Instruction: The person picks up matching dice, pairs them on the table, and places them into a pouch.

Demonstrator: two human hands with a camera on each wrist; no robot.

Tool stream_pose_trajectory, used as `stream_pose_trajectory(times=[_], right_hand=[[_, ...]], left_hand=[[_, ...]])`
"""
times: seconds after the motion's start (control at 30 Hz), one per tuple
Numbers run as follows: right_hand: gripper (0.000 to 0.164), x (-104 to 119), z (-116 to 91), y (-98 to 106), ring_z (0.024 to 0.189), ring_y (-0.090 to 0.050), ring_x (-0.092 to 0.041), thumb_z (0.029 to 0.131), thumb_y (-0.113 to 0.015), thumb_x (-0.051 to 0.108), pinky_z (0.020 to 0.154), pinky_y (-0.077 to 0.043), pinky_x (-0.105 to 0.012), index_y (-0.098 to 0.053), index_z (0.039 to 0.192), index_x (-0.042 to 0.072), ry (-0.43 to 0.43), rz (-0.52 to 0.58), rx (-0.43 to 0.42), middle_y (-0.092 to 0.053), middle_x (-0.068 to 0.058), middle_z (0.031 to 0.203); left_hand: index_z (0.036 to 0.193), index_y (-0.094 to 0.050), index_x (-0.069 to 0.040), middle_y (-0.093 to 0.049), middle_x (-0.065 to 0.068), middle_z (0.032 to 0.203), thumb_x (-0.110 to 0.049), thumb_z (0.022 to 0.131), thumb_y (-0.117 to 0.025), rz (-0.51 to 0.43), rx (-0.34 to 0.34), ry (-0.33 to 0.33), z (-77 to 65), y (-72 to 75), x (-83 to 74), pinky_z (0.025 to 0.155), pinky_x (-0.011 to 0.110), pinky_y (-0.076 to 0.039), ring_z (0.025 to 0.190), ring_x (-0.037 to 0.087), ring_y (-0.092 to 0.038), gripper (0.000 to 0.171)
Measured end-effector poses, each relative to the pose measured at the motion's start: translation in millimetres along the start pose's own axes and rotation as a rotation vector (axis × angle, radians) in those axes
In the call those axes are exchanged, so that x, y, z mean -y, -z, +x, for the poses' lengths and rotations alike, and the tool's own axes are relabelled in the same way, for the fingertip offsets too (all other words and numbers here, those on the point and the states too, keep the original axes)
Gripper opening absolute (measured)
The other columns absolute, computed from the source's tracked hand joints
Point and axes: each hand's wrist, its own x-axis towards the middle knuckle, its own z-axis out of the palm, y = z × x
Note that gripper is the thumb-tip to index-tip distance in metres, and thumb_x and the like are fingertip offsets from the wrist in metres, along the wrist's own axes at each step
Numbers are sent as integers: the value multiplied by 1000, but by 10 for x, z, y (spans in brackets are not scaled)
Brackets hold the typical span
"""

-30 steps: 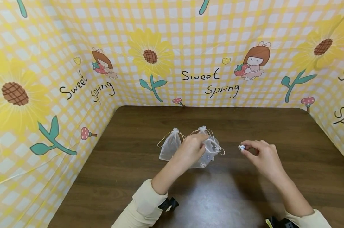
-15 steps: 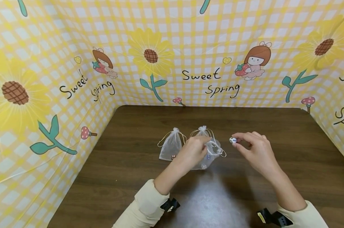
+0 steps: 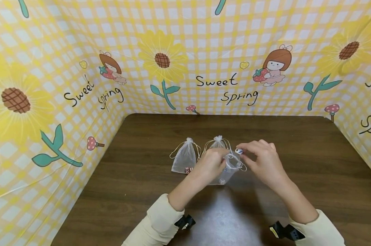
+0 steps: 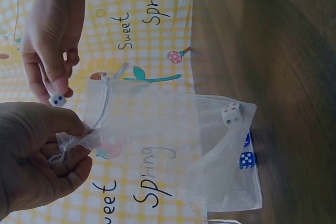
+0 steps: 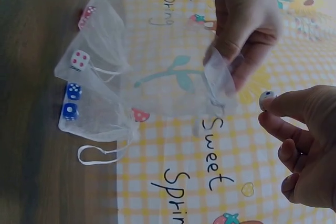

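My left hand (image 3: 211, 162) pinches the rim of a sheer white drawstring bag (image 3: 229, 175), whose mouth gapes toward the right. Low inside it is a white die with reddish pips (image 5: 80, 60). Thumb and fingertips of my right hand (image 3: 263, 160) pinch another white die (image 3: 239, 151), this one with dark pips. In the head view that die is just beside the bag's mouth, at the upper right of the rim. From the left wrist, the pinched die (image 4: 57, 99) appears apart from the bag, near the left hand's fingers.
Behind the held bag lies a cinched sheer bag (image 3: 217, 140) with blue dice (image 5: 73, 91), partly hidden. To its left another cinched bag (image 3: 183, 158) contains red dice (image 3: 189, 169). A checked yellow cloth (image 3: 216, 51) rises around the brown table (image 3: 127, 205).
My right hand has moved left with its die, from well right of the bag to beside its mouth. The left hand keeps hold of the bag, which has shifted slightly and shows a wider mouth.
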Motion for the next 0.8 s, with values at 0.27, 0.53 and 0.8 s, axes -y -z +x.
stream_pose_trajectory(times=[0.27, 0.53, 0.8], right_hand=[[36, 26, -2, -80, 72, -52, -18, 64, -75, -13, 60, -25, -34, -73, 89, 12, 93, -44, -19, -66, 0, 79], [36, 29, -8, -71, 71, -52, -21, 69, -67, -16, 58, -24, -33, -74, 94, 10, 106, -73, -109, -67, -5, 80], [36, -8, -73, -32, 68, -48, -17, 71, -70, -14, 59, -23, -32, -72, 99, 9, -4, -56, -114, -68, -3, 81]], left_hand=[[112, -67, -6, -67, 4, 105, 4, 81, -61, -11, 18, 15, 0, 17, -19, 81, 16, -46, 96, 11, -61, 33], [109, -67, -2, -67, 7, 106, 6, 80, -61, -7, 4, -2, -7, 26, -31, 83, 17, -46, 98, 15, -62, 30], [112, -66, 0, -64, 10, 112, 5, 80, -62, -14, -7, 32, -18, 81, -37, 85, 19, -46, 105, 17, -59, 32]])
